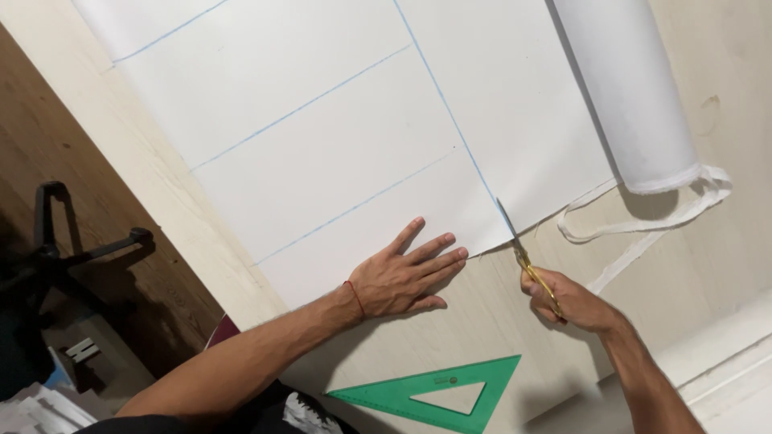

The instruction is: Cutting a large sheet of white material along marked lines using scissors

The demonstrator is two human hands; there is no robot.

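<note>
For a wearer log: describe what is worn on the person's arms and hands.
Both forearms are bare, with no sleeves in view. The left hand has a thin red thread around its wrist and no glove. The right hand is also ungloved, with no band or watch visible. No rings can be made out on either hand.

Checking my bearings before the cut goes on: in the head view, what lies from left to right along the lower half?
Chair base → left hand flat on the white sheet → green set square → scissors → right hand → loose white strip.
</note>
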